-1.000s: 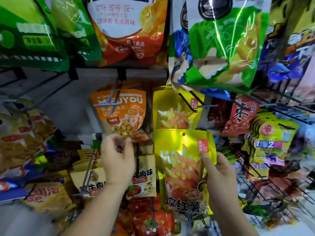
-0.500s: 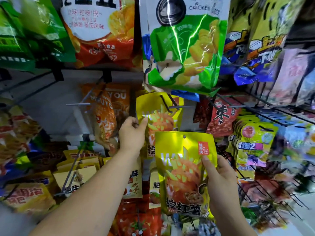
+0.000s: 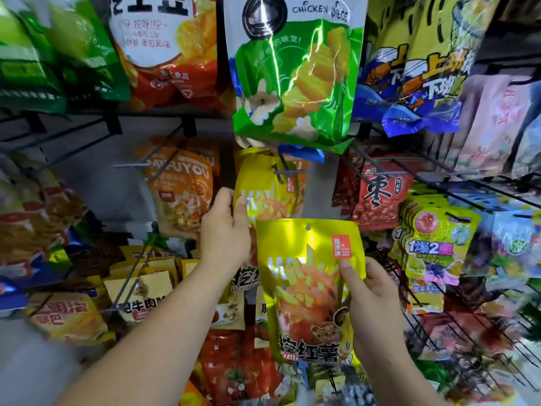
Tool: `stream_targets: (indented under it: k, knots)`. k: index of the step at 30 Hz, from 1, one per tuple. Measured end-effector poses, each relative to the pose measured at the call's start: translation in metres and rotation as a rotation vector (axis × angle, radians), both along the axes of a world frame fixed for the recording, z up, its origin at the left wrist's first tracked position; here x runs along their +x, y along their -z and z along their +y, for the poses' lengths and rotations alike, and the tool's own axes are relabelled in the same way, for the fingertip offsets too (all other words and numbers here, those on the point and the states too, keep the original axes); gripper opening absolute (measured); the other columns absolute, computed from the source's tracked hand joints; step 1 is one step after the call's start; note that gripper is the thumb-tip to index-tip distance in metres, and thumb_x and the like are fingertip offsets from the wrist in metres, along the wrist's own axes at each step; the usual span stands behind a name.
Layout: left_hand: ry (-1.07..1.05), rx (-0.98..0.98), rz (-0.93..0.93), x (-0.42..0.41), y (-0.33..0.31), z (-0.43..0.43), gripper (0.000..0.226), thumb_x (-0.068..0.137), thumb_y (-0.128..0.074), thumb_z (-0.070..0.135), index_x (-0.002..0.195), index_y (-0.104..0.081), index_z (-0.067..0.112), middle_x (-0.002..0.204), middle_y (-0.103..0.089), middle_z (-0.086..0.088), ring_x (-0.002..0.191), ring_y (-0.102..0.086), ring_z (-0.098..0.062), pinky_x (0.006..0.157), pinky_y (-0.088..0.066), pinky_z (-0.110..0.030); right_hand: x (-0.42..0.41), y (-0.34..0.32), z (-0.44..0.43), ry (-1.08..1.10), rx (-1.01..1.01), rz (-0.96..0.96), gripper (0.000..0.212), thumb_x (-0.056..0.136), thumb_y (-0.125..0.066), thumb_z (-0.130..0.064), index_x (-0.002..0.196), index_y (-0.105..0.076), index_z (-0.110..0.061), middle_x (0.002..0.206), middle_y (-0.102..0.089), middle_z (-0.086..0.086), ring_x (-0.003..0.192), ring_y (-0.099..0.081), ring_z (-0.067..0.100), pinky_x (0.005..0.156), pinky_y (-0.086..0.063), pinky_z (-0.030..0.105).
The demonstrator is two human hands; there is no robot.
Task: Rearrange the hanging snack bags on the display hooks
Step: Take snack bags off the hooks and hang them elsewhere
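Left hand (image 3: 225, 232) moved: fingers (image 3: 240, 206) pinch hooked bag (image 3: 263, 183) | right hand (image 3: 374, 297) grips loose bag (image 3: 304, 282)

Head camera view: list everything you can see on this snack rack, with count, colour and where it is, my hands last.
loose yellow bag: one, yellow, low centre, off the hooks
hanging yellow bag: at least one, yellow, centre hook behind it
orange bag: at least one, orange, hook left of centre
green bag: one, green and white, top centre
red bag: at least one, red, right of centre
yellow-green packs: several, right side
tan packs: several, lower left
left hand: grips the hanging yellow bag's left edge
right hand: holds the loose yellow bag's right edge
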State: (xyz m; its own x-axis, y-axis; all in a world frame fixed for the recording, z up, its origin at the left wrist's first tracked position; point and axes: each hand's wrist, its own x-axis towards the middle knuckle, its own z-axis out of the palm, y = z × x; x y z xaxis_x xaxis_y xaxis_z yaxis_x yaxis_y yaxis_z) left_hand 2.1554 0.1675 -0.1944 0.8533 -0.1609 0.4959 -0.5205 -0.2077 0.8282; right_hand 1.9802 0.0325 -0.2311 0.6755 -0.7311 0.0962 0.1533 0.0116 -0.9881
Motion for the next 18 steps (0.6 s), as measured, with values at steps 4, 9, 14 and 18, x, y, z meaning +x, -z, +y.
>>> stream_targets:
  k: [4,9,14,18]
  knots:
    - [-0.025,0.044,-0.067,-0.021,-0.009,0.01,0.024,0.111,-0.045,0.027,0.091,-0.054,0.016,0.073,-0.056,-0.008,0.063,-0.051,-0.021,0.061,-0.042,-0.048,-0.007,-0.003,-0.001,-0.025,0.009,-0.021,0.015,0.101,-0.061,-0.035,0.096,-0.075,-0.03,0.098,-0.076,0.003,0.095,-0.072,0.033,0.086,-0.057,0.065]
    - [-0.014,0.063,-0.075,-0.042,-0.017,0.023,0.025,0.111,-0.045,0.027,0.094,-0.06,0.015,0.081,-0.061,-0.013,0.074,-0.056,-0.027,0.069,-0.046,-0.053,-0.018,-0.007,-0.006,-0.047,0.042,-0.053,0.017,0.101,-0.061,-0.031,0.092,-0.075,-0.028,0.098,-0.076,0.009,0.095,-0.072,0.036,0.088,-0.057,0.066]
    - [0.064,0.011,-0.001,-0.063,-0.009,0.044,0.024,0.111,-0.044,0.026,0.103,-0.064,0.018,0.088,-0.063,-0.017,0.08,-0.06,-0.034,0.07,-0.048,-0.044,-0.026,-0.009,-0.011,-0.086,0.061,-0.084,0.016,0.101,-0.061,-0.03,0.098,-0.076,-0.025,0.101,-0.079,0.006,0.097,-0.076,0.029,0.092,-0.058,0.06]
    - [0.116,-0.018,0.077,-0.078,0.003,0.045,0.023,0.111,-0.043,0.023,0.11,-0.066,0.02,0.101,-0.068,-0.012,0.093,-0.063,-0.028,0.084,-0.051,-0.05,-0.021,-0.01,-0.007,-0.111,0.033,-0.074,0.018,0.102,-0.061,-0.03,0.092,-0.074,-0.023,0.101,-0.077,0.007,0.098,-0.073,0.032,0.093,-0.057,0.063]
